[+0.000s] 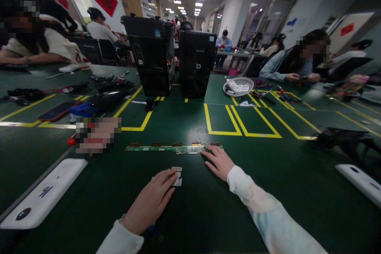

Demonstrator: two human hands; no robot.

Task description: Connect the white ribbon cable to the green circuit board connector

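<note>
Well, big green table (pixel 285 174): it lies under the long circuit board (pixel 154 149), which I use as my mark from far off.
Two black cases (pixel 197 65): they stand up behind the board, well apart from it.
White devices (pixel 44 192): one is nearer me and left of the board, one is well off to its right. I should not bump them.
Long circuit board: it lies flat, right in front of me. It looks thin, so I should press softly and keep off the gold tabs (pixel 176 144) on its far edge.
Right hand (pixel 219 162): its fingers are spread and loose, tips resting on the board's right end.
Left hand (pixel 149 196): it is nearer me than the board, fingers over a small grey piece (pixel 177 182). I cannot tell if they pinch it.
Small grey piece: it is half hidden, apart from the board's near edge. Bare green lies between them, and more past the board up to the yellow tape lines (pixel 224 133), so I have room.
</note>
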